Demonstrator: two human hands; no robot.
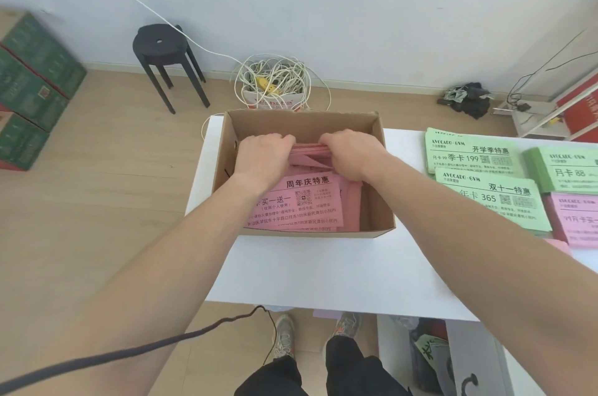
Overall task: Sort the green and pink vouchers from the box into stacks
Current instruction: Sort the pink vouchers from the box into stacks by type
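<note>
My fingers curl down over a bundle of pink vouchers inside the cardboard box. My left hand grips the bundle's left end and my right hand grips its right end, so the 2 sets of fingertips almost meet over it. Just nearer me than my fingers, loose pink vouchers lie flat on the box floor. Well to the right of my right fingers, 3 green voucher stacks and 1 pink voucher stack sit on the white table.
</note>
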